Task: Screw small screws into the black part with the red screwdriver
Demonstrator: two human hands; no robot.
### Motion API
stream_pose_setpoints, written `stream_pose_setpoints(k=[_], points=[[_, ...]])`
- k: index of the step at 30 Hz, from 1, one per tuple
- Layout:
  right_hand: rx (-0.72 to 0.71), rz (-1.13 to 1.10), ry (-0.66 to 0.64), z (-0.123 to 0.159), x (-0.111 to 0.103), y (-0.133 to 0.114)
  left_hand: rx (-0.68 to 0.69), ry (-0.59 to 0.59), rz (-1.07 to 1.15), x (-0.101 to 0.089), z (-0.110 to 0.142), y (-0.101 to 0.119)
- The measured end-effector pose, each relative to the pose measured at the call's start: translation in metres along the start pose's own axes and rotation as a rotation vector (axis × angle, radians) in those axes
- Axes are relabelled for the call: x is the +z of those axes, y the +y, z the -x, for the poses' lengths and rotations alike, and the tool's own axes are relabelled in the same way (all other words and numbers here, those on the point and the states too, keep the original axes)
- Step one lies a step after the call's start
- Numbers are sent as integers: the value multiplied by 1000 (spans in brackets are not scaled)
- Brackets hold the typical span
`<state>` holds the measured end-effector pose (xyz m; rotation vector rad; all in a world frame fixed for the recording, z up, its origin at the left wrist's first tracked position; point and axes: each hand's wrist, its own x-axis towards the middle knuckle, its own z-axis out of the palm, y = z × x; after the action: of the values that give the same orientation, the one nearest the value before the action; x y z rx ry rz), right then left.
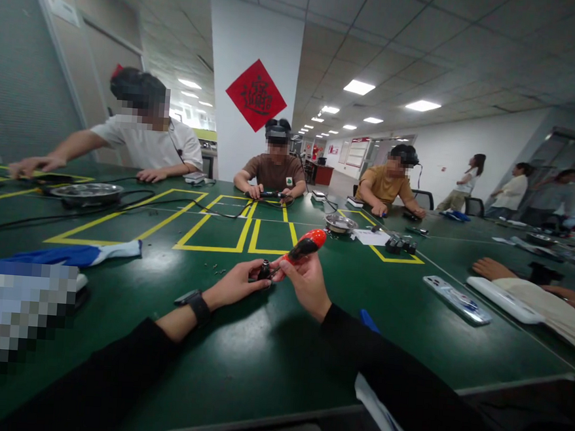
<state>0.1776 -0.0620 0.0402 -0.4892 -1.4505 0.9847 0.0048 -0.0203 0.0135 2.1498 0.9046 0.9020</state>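
Observation:
In my right hand point(309, 286) is a screwdriver with a red and black handle point(310, 243), held tilted with its shaft pointing down and left. My left hand point(238, 283) pinches a small black cylindrical part point(264, 270) between thumb and fingers. The screwdriver's tip reaches close to this part; whether it touches cannot be made out. Both hands are raised a little over the green table point(238, 363). Several tiny screws point(219, 266) lie on the table just beyond my left hand.
Blue and white gloves point(92, 252) lie at left, near a metal dish point(89, 193). Another metal bowl point(341, 224), black parts point(401, 244) and a paper sheet point(370, 237) stand ahead. A clear-cased phone point(456, 299) lies right. Co-workers sit across the table; someone's arm rests at right.

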Motion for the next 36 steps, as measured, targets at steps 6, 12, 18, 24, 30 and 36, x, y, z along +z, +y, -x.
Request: stream_pose_setpoints(k=[6, 12, 18, 24, 30, 36], points=[[-24, -26, -19, 1, -1, -1, 36, -24, 30, 0, 0, -2], [-11, -24, -24, -1, 0, 2, 38, -4, 13, 2, 0, -2], [-22, -49, 3, -2, -2, 4, 51, -6, -9, 1, 0, -2], [-10, -51, -21, -2, -4, 1, 44, 8, -49, 0, 0, -4], [-24, -17, 24, -2, -3, 6, 45, -3, 3, 2, 0, -6], [-21, -13, 58, -2, -3, 3, 48, -13, 19, 1, 0, -4]])
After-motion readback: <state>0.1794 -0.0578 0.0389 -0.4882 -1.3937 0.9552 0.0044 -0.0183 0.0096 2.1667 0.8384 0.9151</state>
